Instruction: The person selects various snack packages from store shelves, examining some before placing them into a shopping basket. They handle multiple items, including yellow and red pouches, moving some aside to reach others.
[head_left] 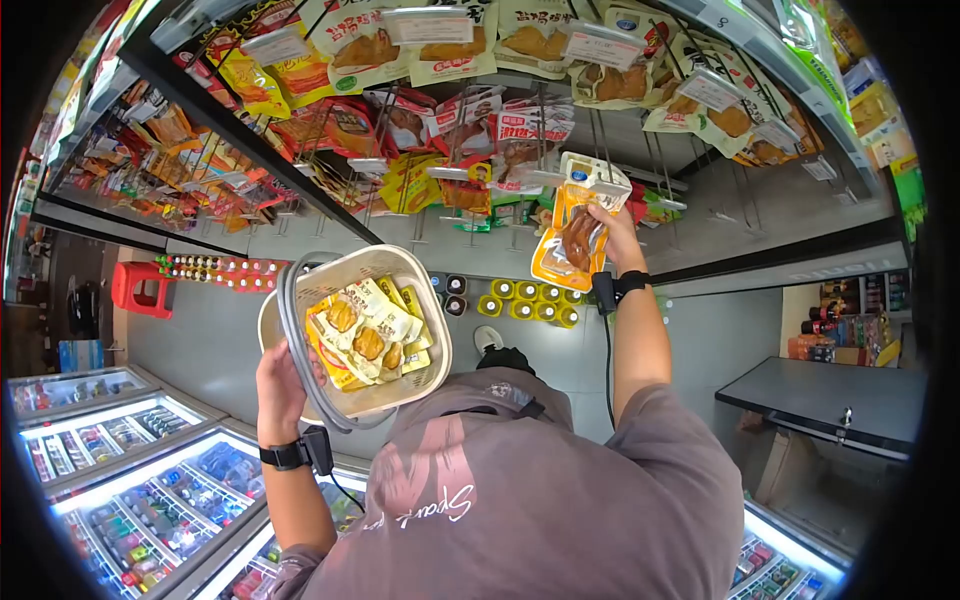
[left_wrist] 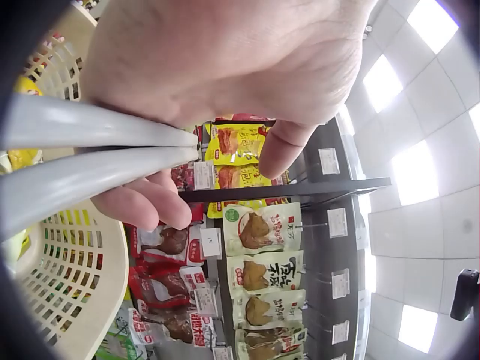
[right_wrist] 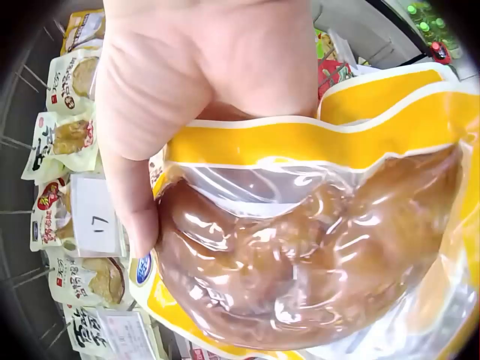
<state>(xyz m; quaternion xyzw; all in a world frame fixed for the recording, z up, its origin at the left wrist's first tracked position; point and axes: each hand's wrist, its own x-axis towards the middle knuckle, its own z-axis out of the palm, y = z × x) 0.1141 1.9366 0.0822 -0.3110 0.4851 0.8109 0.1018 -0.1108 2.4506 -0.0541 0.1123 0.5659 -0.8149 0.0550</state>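
In the head view, my left hand (head_left: 283, 385) is at the left side of a cream basket (head_left: 436, 372), its fingers curled round the grey handles (head_left: 292, 335). Several yellow and pale food packets (head_left: 368, 335) lie inside the basket. The left wrist view shows the two handles (left_wrist: 97, 161) running into the left hand (left_wrist: 217, 75). My right hand (head_left: 622, 238) grips orange-edged packets of brown meat (head_left: 580, 240) below the hanging rack. Up close, the right thumb presses on the front packet (right_wrist: 300, 262), with a second orange edge (right_wrist: 382, 94) behind it.
Hooks with hanging snack packets (head_left: 440, 45) and price tags (head_left: 430, 27) span the shelves ahead. Yellow-capped bottles (head_left: 530, 300) stand on the floor below. A red stool (head_left: 145, 290) and lit freezers (head_left: 150, 500) are at the left; a dark counter (head_left: 830, 395) is at the right.
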